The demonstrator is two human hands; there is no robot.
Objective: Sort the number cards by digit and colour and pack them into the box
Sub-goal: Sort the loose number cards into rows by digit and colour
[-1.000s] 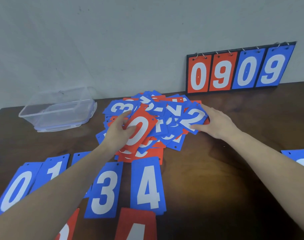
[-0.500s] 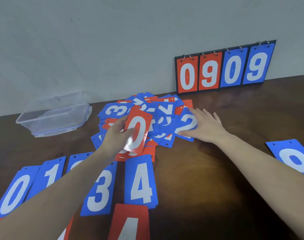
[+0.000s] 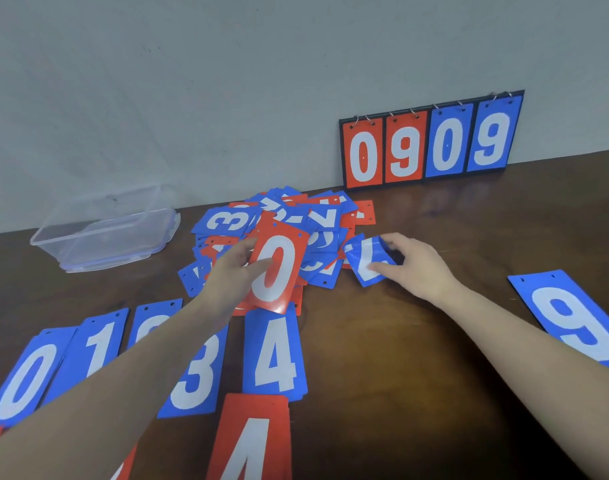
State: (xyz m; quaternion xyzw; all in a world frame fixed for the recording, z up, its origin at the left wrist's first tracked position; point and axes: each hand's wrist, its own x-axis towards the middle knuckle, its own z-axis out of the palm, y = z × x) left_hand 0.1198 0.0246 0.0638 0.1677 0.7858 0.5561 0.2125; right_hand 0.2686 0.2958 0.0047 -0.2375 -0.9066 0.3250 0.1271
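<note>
A mixed heap of red and blue number cards (image 3: 317, 220) lies at the middle back of the table. My left hand (image 3: 232, 271) pinches a red 0 card (image 3: 279, 271) raised above the heap's near side. To its right, my right hand (image 3: 417, 265) grips a blue 2 card (image 3: 365, 258), tilted at the heap's right edge. Sorted blue cards lie in a near row: blue 0 (image 3: 26, 379), blue 1 (image 3: 98, 344), a card partly under my forearm, blue 3 (image 3: 195, 379), blue 4 (image 3: 275, 355). A red 4 (image 3: 251, 441) lies below them. The clear plastic box (image 3: 105, 230) stands back left.
A blue 9 card (image 3: 573, 320) lies alone at the right edge. A black flip scoreboard (image 3: 431, 143) reading 0909 leans on the wall at the back right. Bare dark wood table (image 3: 400, 358) stretches between my arms.
My right hand went from lying flat on the blue 2 card to curling round it and drawing it off the heap to the right. My left hand has lifted the red 0 slightly nearer.
</note>
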